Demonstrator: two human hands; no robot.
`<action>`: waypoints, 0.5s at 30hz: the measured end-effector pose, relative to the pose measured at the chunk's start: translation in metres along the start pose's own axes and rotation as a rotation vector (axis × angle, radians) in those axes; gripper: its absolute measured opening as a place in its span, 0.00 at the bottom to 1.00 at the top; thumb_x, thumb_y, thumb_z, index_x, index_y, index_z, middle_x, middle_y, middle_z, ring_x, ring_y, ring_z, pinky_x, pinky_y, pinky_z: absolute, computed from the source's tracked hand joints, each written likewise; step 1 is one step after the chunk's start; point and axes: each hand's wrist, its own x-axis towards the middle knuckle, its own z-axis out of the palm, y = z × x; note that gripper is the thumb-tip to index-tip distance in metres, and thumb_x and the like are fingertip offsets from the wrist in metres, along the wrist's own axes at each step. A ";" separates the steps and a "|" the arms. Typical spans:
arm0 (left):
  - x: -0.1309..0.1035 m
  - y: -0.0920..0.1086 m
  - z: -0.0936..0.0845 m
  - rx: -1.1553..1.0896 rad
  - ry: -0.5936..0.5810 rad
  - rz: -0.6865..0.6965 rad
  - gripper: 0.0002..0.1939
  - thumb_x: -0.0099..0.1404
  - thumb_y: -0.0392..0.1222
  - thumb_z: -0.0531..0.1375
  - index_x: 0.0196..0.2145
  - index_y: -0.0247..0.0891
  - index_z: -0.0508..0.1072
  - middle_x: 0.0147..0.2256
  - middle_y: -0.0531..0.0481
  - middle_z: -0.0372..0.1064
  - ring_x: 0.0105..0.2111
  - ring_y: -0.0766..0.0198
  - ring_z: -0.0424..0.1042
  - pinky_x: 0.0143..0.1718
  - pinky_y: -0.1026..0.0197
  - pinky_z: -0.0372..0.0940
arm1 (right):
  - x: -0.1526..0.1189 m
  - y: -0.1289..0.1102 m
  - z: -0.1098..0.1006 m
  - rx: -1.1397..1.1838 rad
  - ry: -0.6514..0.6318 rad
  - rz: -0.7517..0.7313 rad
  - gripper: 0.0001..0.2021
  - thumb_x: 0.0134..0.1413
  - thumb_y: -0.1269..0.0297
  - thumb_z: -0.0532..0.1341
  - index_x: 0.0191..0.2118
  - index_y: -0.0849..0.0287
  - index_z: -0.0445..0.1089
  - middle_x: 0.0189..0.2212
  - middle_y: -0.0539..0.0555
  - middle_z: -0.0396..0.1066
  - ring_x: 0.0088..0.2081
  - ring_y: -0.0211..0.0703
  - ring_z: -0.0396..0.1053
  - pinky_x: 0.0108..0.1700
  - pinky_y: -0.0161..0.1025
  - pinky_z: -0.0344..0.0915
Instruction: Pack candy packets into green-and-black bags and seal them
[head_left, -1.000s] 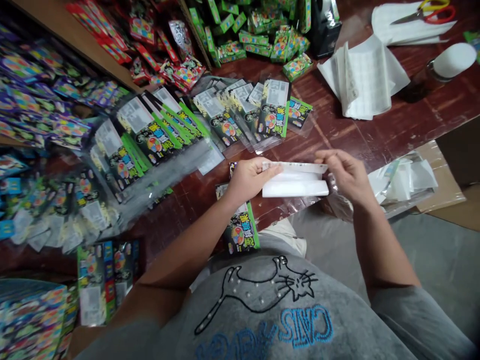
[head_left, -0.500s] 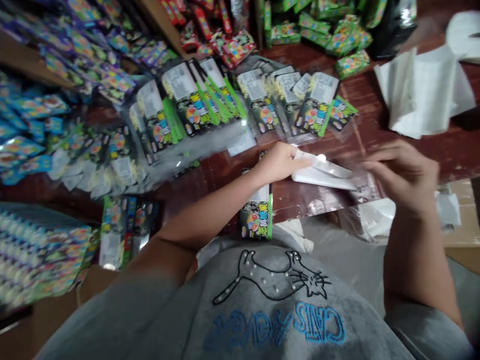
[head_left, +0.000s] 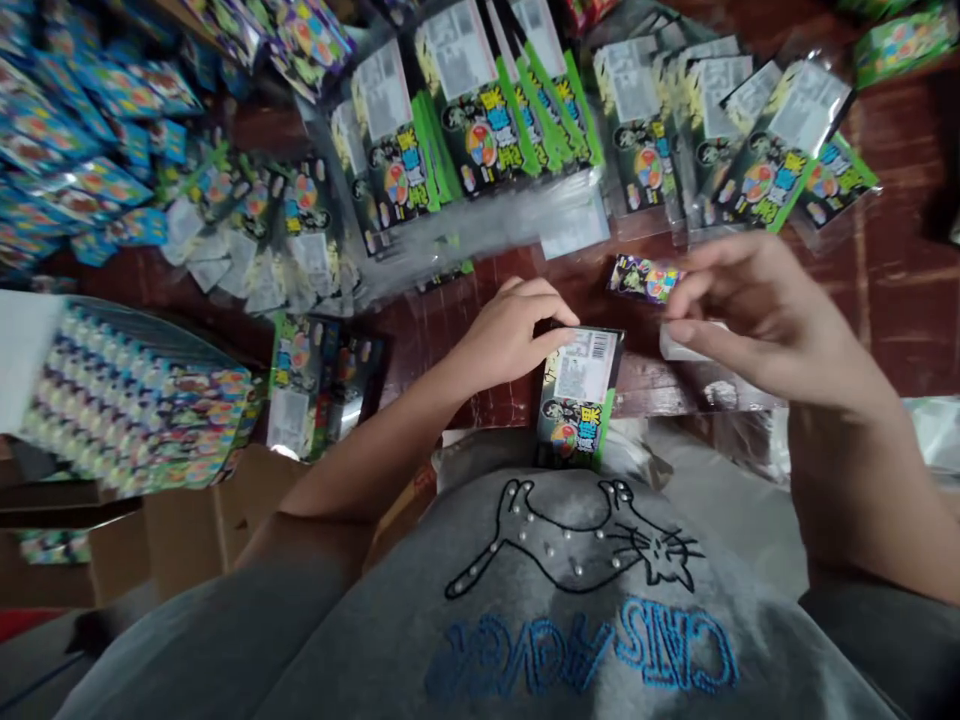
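My left hand (head_left: 514,335) has thumb and forefinger closed at the upper edge of a flat black-and-green candy packet (head_left: 581,395) with a white label, at the table's front edge. My right hand (head_left: 772,325) hovers over the table to its right. Its fingers are curled, with a gap between thumb and forefinger. The fingertips reach the right end of a small purple candy packet (head_left: 637,278); whether they touch it is unclear. A white folded piece (head_left: 686,343) lies partly hidden beneath the thumb.
Bagged black-and-green packets (head_left: 480,100) spread across the back, more (head_left: 750,150) at the right. Blue packets (head_left: 97,100) pile up at the far left. A patterned stack (head_left: 142,390) and two dark packets (head_left: 319,385) sit at the left, above cardboard boxes (head_left: 180,520).
My left hand has released the white piece and moved to the black-and-green packet. My right hand has shifted left, off the clear plastic. The small purple packet has come into view. The camera view has turned.
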 end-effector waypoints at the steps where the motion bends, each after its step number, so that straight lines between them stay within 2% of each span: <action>1: -0.003 0.002 -0.001 -0.056 0.014 0.017 0.03 0.72 0.38 0.66 0.42 0.39 0.82 0.47 0.47 0.81 0.48 0.58 0.77 0.56 0.52 0.68 | 0.011 0.003 0.009 0.004 -0.090 0.018 0.23 0.61 0.67 0.72 0.57 0.49 0.66 0.38 0.47 0.75 0.37 0.37 0.73 0.38 0.38 0.69; 4: -0.011 0.010 -0.006 -0.209 0.023 -0.022 0.05 0.72 0.38 0.65 0.43 0.39 0.82 0.46 0.46 0.82 0.46 0.60 0.79 0.51 0.56 0.70 | 0.033 0.015 0.029 -0.071 -0.236 0.098 0.24 0.62 0.60 0.71 0.59 0.50 0.62 0.36 0.47 0.74 0.36 0.40 0.72 0.36 0.40 0.68; 6: -0.016 0.015 -0.008 -0.277 0.011 -0.092 0.06 0.72 0.40 0.65 0.44 0.40 0.83 0.44 0.47 0.83 0.42 0.61 0.79 0.46 0.58 0.70 | 0.039 0.020 0.038 -0.159 -0.266 0.154 0.26 0.62 0.55 0.70 0.61 0.49 0.62 0.37 0.49 0.73 0.35 0.42 0.72 0.34 0.42 0.68; 8: -0.021 0.017 -0.010 -0.332 0.009 -0.145 0.07 0.72 0.41 0.65 0.44 0.40 0.83 0.42 0.47 0.84 0.38 0.61 0.79 0.42 0.59 0.69 | 0.039 0.018 0.044 -0.295 -0.240 0.174 0.29 0.63 0.53 0.69 0.65 0.47 0.61 0.40 0.52 0.75 0.36 0.46 0.72 0.36 0.46 0.70; 10: -0.024 0.017 -0.012 -0.383 0.012 -0.164 0.07 0.71 0.41 0.64 0.43 0.39 0.83 0.41 0.47 0.83 0.38 0.61 0.78 0.40 0.59 0.68 | 0.035 0.011 0.050 -0.486 -0.173 0.123 0.31 0.65 0.53 0.68 0.69 0.45 0.61 0.45 0.55 0.77 0.42 0.52 0.74 0.43 0.51 0.73; 12: -0.026 0.015 -0.013 -0.436 0.011 -0.161 0.07 0.70 0.40 0.64 0.43 0.39 0.82 0.40 0.48 0.83 0.38 0.61 0.78 0.41 0.59 0.68 | 0.028 0.004 0.057 -0.694 -0.096 0.022 0.29 0.68 0.56 0.66 0.70 0.42 0.62 0.48 0.56 0.79 0.48 0.58 0.74 0.52 0.58 0.72; 15: -0.028 0.016 -0.013 -0.480 0.013 -0.128 0.06 0.70 0.41 0.65 0.42 0.39 0.80 0.40 0.48 0.82 0.38 0.61 0.77 0.41 0.59 0.67 | 0.020 0.000 0.068 -0.871 -0.043 -0.122 0.27 0.73 0.60 0.62 0.73 0.38 0.60 0.45 0.52 0.83 0.47 0.58 0.74 0.58 0.64 0.66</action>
